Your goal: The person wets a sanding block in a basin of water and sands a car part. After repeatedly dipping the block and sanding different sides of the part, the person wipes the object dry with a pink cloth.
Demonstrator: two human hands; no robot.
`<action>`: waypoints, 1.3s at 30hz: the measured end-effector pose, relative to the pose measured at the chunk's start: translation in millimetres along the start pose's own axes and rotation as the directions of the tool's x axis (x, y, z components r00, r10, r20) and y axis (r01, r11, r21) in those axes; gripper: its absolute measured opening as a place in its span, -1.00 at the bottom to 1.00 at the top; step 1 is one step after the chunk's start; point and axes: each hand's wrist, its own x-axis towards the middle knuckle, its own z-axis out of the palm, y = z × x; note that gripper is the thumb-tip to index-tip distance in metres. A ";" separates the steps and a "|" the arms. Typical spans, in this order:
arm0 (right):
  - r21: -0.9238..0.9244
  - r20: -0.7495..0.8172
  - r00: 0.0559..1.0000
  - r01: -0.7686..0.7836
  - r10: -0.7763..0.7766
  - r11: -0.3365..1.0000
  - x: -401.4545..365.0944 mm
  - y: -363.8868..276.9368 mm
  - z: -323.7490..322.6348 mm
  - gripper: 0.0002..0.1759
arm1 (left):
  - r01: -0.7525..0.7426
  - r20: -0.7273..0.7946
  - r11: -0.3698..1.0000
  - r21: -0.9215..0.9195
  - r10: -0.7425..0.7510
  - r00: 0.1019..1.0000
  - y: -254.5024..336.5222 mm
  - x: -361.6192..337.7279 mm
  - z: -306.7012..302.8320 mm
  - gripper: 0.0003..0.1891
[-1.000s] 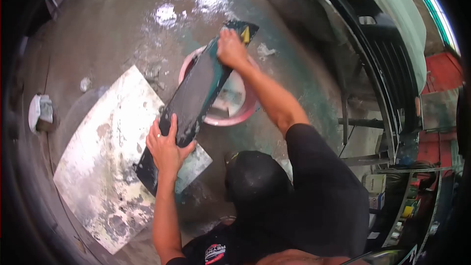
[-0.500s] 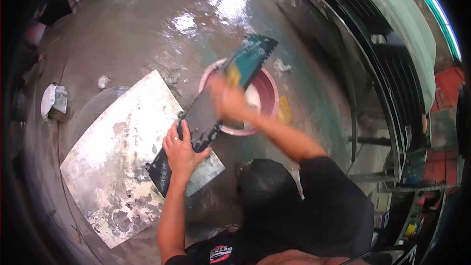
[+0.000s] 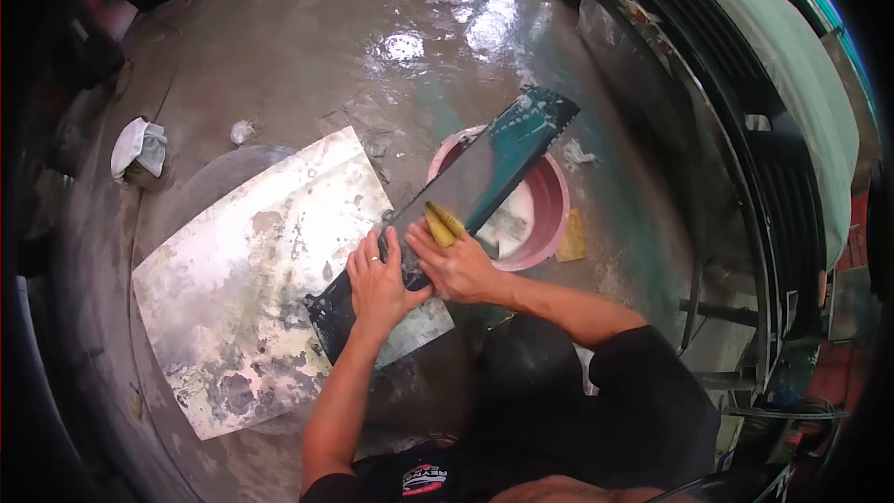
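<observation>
A long dark panel, grey in the middle and teal toward its far end, lies diagonally over a stained whitish board and a pink basin. My left hand rests on the near part of the panel with its fingers spread; a ring shows on one finger. Beside it, my right hand holds a folded yellow sheet against the panel's grey surface. Whitish liquid and a pale cloth-like item show inside the basin.
Another yellow piece lies right of the basin. A white cloth-covered block sits at the left, near a crumpled scrap. The floor is wet. Black slatted parts on a stand line the right side.
My right hand has moved down along the panel, from near the teal end to beside my left hand, with the yellow sheet. The whole view has shifted slightly.
</observation>
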 end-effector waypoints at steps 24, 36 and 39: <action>-0.080 -0.095 0.982 -0.173 0.166 0.982 8.2 49.8 17.6 -0.59 | 0.001 0.036 1.000 -0.016 0.000 0.999 4.7 5.7 -7.2 0.22; 0.652 -0.287 0.148 -0.694 0.946 0.306 -3.6 59.6 -43.4 -0.47 | 0.019 0.027 1.000 -0.024 -0.018 0.999 9.2 1.7 -10.5 0.26; 0.877 0.171 0.023 -0.458 0.985 -0.142 7.2 29.0 -41.2 -0.49 | 0.026 -0.017 1.000 -0.007 -0.026 1.000 21.5 -2.8 -17.4 0.26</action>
